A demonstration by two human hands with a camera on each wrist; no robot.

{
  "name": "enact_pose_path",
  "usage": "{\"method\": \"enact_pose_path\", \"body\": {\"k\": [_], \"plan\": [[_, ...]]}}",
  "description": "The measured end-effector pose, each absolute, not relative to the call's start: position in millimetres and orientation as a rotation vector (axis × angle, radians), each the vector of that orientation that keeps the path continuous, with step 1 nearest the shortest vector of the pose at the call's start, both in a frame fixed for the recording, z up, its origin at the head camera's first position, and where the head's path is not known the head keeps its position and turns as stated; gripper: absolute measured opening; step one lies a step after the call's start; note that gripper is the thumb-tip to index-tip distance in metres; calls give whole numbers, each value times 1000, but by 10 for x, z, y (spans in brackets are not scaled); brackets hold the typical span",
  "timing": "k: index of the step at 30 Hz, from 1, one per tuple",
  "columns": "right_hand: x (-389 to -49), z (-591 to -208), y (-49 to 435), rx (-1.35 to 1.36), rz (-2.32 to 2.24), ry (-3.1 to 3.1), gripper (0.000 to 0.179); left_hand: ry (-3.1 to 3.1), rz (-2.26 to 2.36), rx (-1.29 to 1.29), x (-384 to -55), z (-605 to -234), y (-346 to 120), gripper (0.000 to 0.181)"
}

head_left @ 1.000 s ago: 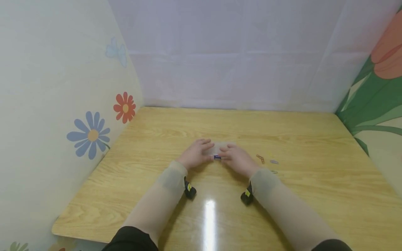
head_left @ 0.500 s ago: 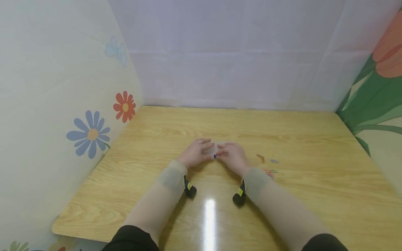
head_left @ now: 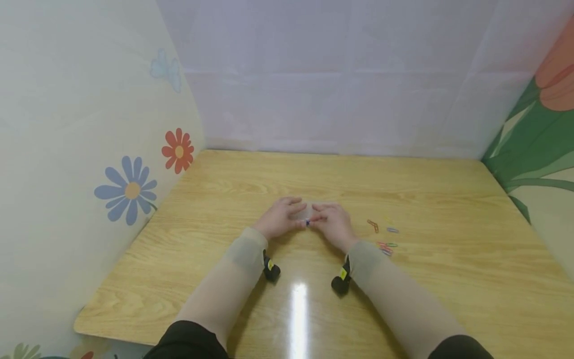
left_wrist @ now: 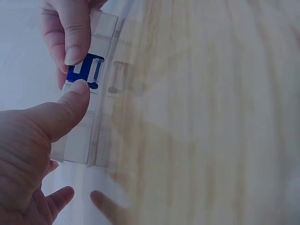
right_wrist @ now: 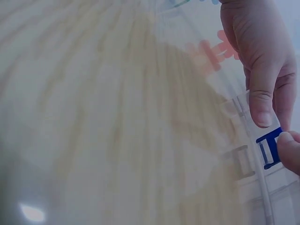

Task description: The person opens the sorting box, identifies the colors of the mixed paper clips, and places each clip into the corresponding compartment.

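Observation:
A clear plastic box (left_wrist: pixel 77 136) with a blue latch (left_wrist: pixel 85 70) on its near side sits on the table between the two hands. My left hand (head_left: pixel 281 218) holds the box's left part, its thumb against the latch's edge. From the other side, my right hand (head_left: pixel 333 224) has its thumb and curled fingers at the latch, pinching there. In the left wrist view inner walls show through the box's clear plastic; its contents cannot be made out. The latch (right_wrist: pixel 269 149) also shows in the right wrist view, between both thumbs. The hands cover much of the box.
Right of the right hand lie several coloured paper clips: an orange clip pair (head_left: pixel 373 226), a blue clip (head_left: pixel 392 230), and a small group of red, green and purple clips (head_left: pixel 385 248). The wooden table (head_left: pixel 251 174) meets a white cloth backdrop (head_left: pixel 341 99) behind.
The right hand has moved slightly left and closed in on the latch, uncovering the red clips beside its wrist. The left hand stays in place.

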State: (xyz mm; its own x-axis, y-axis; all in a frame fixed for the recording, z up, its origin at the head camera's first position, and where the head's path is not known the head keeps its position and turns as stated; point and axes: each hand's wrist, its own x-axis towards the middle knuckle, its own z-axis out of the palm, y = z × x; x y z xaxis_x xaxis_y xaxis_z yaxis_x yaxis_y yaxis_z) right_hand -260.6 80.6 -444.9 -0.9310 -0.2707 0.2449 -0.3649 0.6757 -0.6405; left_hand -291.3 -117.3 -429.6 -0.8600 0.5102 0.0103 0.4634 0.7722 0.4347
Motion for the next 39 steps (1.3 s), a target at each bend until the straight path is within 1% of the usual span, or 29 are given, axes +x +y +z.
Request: {"method": "enact_pose_path", "body": {"k": [19, 33, 39], "plan": [[-2613, -4467, 826, 527, 1129, -2811, 8, 2837, 642, 733, -2871, -4287, -1166, 68], [-2626, -4481, 819, 528, 1146, -2817, 11, 2827, 682, 764, -2911, -4319, -1186, 68], [-2628, -4481, 819, 489, 1194, -2805, 7, 2825, 668, 763, -2930, -4299, -1174, 68]]}}
